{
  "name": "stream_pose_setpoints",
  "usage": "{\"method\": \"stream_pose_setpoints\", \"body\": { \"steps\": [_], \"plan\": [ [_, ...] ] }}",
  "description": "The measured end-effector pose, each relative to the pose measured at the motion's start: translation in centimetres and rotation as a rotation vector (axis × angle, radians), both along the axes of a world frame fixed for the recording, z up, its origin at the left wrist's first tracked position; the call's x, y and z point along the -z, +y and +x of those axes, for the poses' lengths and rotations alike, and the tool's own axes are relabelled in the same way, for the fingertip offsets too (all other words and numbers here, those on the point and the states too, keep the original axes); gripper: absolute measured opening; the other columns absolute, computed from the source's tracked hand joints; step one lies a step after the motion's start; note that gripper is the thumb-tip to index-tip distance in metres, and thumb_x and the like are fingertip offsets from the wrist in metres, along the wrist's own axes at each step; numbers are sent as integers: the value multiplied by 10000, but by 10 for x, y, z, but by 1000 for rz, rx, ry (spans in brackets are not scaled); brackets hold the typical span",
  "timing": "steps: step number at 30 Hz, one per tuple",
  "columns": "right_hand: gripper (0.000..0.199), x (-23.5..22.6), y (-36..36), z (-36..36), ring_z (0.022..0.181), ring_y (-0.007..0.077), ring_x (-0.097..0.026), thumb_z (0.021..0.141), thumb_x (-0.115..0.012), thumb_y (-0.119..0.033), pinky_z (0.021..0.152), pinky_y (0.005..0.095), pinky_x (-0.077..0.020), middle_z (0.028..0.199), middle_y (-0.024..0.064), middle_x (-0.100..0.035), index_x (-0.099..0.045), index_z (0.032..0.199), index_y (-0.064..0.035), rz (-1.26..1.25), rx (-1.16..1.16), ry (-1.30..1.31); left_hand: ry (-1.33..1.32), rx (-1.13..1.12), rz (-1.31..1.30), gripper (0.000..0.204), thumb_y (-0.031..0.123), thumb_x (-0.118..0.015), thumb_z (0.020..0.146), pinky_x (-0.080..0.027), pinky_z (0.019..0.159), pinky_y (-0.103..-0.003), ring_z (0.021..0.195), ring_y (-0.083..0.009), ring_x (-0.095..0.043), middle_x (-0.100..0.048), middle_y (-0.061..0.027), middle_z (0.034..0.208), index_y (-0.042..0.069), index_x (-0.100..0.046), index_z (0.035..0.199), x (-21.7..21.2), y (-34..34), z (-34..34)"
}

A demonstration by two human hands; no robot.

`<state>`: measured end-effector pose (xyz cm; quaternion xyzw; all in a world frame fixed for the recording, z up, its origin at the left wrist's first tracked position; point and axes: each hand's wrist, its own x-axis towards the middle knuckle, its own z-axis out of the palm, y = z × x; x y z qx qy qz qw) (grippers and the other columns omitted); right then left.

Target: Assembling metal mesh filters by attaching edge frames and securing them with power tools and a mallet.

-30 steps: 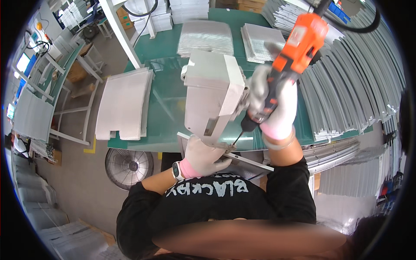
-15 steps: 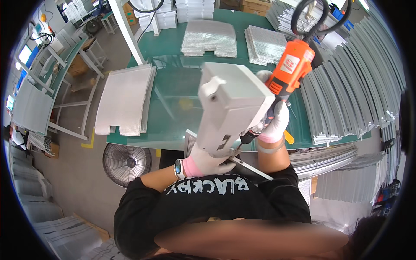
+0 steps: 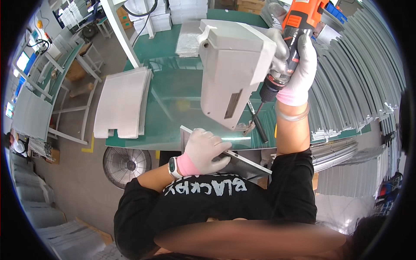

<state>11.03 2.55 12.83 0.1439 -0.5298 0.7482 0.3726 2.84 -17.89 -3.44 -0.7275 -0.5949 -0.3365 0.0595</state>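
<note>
Gloved in white, my right hand (image 3: 304, 65) wraps round an orange-and-black power screwdriver (image 3: 302, 16). Its thin bit slants down to a small metal piece (image 3: 248, 127) at the lower end of a light grey plastic housing (image 3: 229, 69). Whether the bit touches that piece I cannot tell. My left hand (image 3: 204, 151), also gloved, is closed over the upper edge of a metal-framed dark mesh panel (image 3: 245, 167), held tilted between my body and the table. The palm side of that hand is hidden. A black-handled tool (image 3: 260, 129) lies behind the bit.
A green-topped table (image 3: 173, 104) spans the front. White panels (image 3: 121, 102) are stacked at its left, and rows of grey panels (image 3: 346, 86) line the right. A floor fan (image 3: 127, 166) stands below left. Clear-wrapped panels (image 3: 188, 39) sit farther back.
My right hand and the power screwdriver have moved up, right and away from my left hand. The housing shifts slightly, uncovering more of my left hand and the mesh panel.
</note>
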Motion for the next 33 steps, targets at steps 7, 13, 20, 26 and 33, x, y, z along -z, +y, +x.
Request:
{"method": "stream_pose_setpoints", "body": {
  "steps": [7, 13, 20, 26, 33],
  "plan": [
    [405, -4, 8, 9, 549, 89, -467, 938, -575, -398, 448, 212, -379, 726, 33, -502, -511, 1069, -20, 65, -9, -80, 7, 26, -64, 259, 230, -732, 717, -397, 686, -400, 701, -242, -578, -583, -22, 742, 134, -672, 951, -5, 4, -9],
    [667, 9, -17, 10, 537, 94, -468, 947, -576, -414, 443, 225, -369, 726, 32, -511, -341, 1417, -3, 1, 101, -22, 14, -35, -40, 303, 227, -747, 717, -434, 686, -391, 723, -229, -614, -620, -21, 769, 149, -691, 1004, -3, 7, -7],
    [686, 40, -31, 5, 540, 128, -516, 926, -635, -342, 488, 263, -429, 724, 69, -543, -305, 1439, -29, -63, 76, 9, -114, -27, 45, 258, 205, -761, 683, -487, 572, -339, 634, -208, -634, -650, -12, 728, 113, -734, 922, -5, 10, -1],
    [717, 40, -37, 4, 500, 111, -485, 920, -641, -383, 445, 243, -404, 711, 48, -519, -300, 1442, -28, -74, 138, -37, -105, -18, 17, 319, 239, -749, 687, -479, 638, -368, 725, -236, -651, -659, 3, 796, 161, -730, 996, 1, 6, -3],
    [742, 83, -52, 10, 485, 115, -491, 866, -715, -419, 434, 243, -391, 675, 47, -519, -343, 1350, 3, -131, -7, -102, -84, -35, -34, 305, 284, -780, 702, -484, 610, -356, 700, -208, -615, -599, -2, 762, 161, -736, 978, 11, 0, 8]
  ]
}}
